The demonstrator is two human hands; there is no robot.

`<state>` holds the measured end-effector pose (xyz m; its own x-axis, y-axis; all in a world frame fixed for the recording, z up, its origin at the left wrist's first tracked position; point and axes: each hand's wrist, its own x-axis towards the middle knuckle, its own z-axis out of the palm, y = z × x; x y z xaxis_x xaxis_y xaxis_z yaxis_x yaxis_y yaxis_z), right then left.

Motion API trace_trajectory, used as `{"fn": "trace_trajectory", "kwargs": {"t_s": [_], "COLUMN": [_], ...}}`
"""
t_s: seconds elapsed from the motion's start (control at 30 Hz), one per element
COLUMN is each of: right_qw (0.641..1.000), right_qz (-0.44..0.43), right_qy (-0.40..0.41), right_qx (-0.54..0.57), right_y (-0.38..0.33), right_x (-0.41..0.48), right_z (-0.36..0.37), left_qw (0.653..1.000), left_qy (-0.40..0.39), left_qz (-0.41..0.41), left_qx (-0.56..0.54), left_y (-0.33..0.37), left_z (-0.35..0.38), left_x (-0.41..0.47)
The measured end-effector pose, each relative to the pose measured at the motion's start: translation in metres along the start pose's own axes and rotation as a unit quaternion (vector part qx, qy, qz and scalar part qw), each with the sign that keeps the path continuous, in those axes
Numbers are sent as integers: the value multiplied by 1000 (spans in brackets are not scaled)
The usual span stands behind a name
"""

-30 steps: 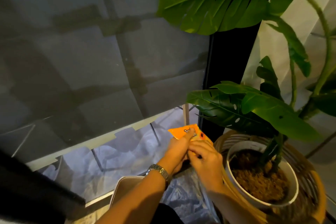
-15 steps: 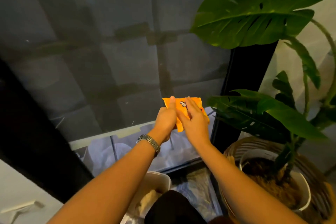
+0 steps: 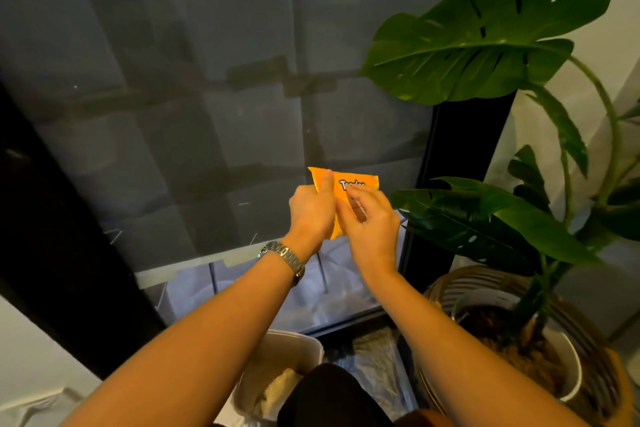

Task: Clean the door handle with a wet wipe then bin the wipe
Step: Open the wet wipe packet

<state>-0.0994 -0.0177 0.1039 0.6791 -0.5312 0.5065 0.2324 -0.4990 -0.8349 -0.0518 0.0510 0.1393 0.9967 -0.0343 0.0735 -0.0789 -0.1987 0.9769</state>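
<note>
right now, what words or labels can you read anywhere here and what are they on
"Tender", as best it reads: white letters on the orange packet, gripped by the left hand and pinched by the right hand, which covers the letters' lower edge.
Wristwatch: only the metal band shows, nothing to read.
No other text in view.

One camera only, worn on person's head. Looks forward and down along both bare arms. Very wide view; straight lines bend near edges. Close, mid-frame: left hand and right hand, both on orange packet. Straight ahead: dark glass panel, fills top and left. On right: big leafy plant. Low, by bottom edge: pale bin.
</note>
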Motion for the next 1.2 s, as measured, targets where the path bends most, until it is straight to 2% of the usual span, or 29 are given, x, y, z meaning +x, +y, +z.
{"fn": "trace_trajectory", "kwargs": {"t_s": [0.2, 0.4, 0.53, 0.73, 0.87, 1.0, 1.2], "right_qw": [995, 987, 980, 977, 984, 993, 997], "right_qz": [74, 59, 33, 1, 27, 20, -6], "right_qy": [-65, -113, -99, -96, -73, -116, -20], "right_qx": [2, -95, -167, -191, -159, -32, -69], "right_y": [-6, -10, -11, -16, -19, -24, -24], "right_x": [0, 10, 15, 24, 33, 26, 31], "right_z": [1, 4, 5, 2, -3, -8, -8], "left_qw": [995, 993, 995, 997, 998, 996, 994], "left_qy": [61, 62, 68, 75, 65, 69, 30], "left_qz": [-74, -96, -69, -14, 16, 59, 104], "left_qx": [-11, -33, -20, 8, 12, 13, -17], "left_y": [5, 11, 15, 19, 18, 24, 29], "left_z": [-6, -3, -1, -1, -2, -7, -5], "left_x": [4, 3, 3, 1, 1, 4, 1]}}
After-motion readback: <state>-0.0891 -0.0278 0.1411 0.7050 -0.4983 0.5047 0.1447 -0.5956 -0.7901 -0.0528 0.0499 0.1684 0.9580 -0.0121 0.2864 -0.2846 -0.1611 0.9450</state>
